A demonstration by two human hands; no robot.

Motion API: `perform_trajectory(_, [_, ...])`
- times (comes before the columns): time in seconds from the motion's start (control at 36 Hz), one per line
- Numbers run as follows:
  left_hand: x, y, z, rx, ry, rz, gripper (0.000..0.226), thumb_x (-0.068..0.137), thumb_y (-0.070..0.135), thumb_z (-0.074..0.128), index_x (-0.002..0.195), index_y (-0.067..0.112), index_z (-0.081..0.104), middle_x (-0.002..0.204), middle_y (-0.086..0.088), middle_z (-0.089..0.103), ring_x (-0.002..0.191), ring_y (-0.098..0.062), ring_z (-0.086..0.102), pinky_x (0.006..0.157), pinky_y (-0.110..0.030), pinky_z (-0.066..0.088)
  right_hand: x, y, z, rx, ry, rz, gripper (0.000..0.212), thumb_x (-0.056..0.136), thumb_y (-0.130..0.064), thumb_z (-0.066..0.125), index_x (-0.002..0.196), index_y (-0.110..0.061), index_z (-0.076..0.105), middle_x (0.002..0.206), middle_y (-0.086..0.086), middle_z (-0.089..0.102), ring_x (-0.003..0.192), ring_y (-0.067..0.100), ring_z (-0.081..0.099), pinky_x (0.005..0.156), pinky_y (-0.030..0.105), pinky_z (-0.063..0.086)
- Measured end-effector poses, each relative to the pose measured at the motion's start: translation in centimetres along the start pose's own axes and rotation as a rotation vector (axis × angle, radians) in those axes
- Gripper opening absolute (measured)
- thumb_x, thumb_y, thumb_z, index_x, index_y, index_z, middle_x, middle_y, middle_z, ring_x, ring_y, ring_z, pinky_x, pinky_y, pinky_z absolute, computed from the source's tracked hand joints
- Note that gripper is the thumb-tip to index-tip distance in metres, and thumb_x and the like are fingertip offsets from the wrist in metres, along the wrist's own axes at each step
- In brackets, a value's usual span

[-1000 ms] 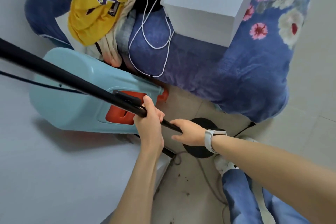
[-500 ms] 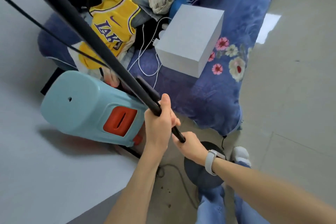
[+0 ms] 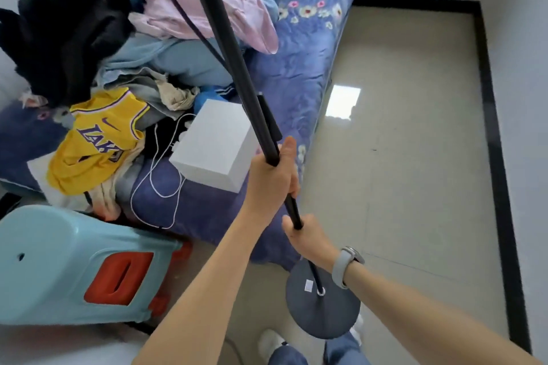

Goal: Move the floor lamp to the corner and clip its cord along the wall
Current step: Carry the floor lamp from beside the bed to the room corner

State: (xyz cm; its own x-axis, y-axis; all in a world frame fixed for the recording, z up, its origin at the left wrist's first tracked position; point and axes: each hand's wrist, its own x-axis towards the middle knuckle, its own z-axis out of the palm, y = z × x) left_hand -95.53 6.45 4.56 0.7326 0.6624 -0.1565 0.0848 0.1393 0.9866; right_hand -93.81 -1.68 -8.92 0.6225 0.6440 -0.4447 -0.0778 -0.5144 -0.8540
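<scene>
The floor lamp's black pole [image 3: 225, 47] rises steeply from centre frame up past the top edge. Its round dark base [image 3: 323, 305] hangs near my feet, above the tiled floor. My left hand [image 3: 272, 178] is closed around the pole at mid-height. Just below it, my right hand [image 3: 308, 240], with a grey watch on the wrist, grips the thin lower section. A thin black cord [image 3: 184, 15] runs beside the pole toward the top of the frame; its lower end is hidden.
A bed with a blue floral cover [image 3: 299, 68] holds piled clothes, a yellow jersey [image 3: 98, 139], a white box [image 3: 216, 145] and a white cable. A light-blue stool [image 3: 59, 264] lies on its side at left. Bare floor [image 3: 415, 142], edged by black baseboard, lies right.
The pole has swung from nearly horizontal to almost upright. The base has lifted and come right, toward my feet. My view has risen to take in the bed and the far floor.
</scene>
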Motion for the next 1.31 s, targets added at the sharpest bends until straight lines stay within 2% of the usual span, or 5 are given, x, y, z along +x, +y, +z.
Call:
perform_trajectory(0.14, [3.6,2.4,7.4,0.023,-0.049,0.035,0.055,0.098,0.022,0.044,0.044,0.017,0.03,0.028,0.01,0.03,0.028,-0.008,0.029,0.037,-0.02,0.033,1.9,-1.1,-8.4,0.033,0.021,0.004,0.048,0.087,-0.011,0.047,0.046,-0.02,0.023,0.026,-0.008,0.025,0.029,0.006,0.02,0.033,0.016,0.016])
perform_trajectory(0.28, [8.3,4.4,14.6,-0.018,-0.142,0.071,0.064,0.097,0.021,0.045,0.035,0.025,0.033,0.027,0.01,0.031,0.025,-0.006,0.029,0.034,-0.017,0.031,4.4,-2.3,-16.5,0.0,0.067,-0.02,0.041,0.087,-0.017,0.045,0.051,-0.017,0.025,0.046,0.0,0.026,0.047,0.018,0.025,0.054,0.033,0.028])
perform_trajectory(0.39, [12.2,6.2,19.7,-0.031,-0.207,0.089,0.066,0.097,0.024,0.046,0.032,0.023,0.035,0.027,0.01,0.032,0.026,-0.008,0.031,0.036,-0.021,0.034,6.8,-3.4,-22.5,0.015,0.108,-0.047,0.04,0.086,-0.017,0.044,0.052,-0.019,0.024,0.048,0.0,0.025,0.048,0.019,0.024,0.058,0.035,0.031])
perform_trajectory(0.81, [34.4,12.5,34.7,-0.068,-0.391,0.129,0.048,0.096,0.026,0.045,0.052,0.02,0.027,0.031,0.01,0.029,0.03,-0.011,0.028,0.04,-0.024,0.036,24.1,-10.8,-41.8,0.015,0.31,-0.059,0.04,0.084,-0.014,0.042,0.049,-0.019,0.023,0.045,-0.003,0.025,0.044,0.017,0.028,0.046,0.026,0.035])
perform_trajectory(1.31, [65.6,20.1,55.6,-0.023,-0.55,0.222,0.048,0.095,0.029,0.045,0.051,0.02,0.027,0.031,0.01,0.031,0.03,-0.012,0.031,0.04,-0.024,0.038,50.5,-19.7,-67.6,0.031,0.441,-0.078,0.04,0.085,-0.019,0.044,0.047,-0.019,0.031,0.044,-0.002,0.033,0.045,0.016,0.034,0.04,0.019,0.046])
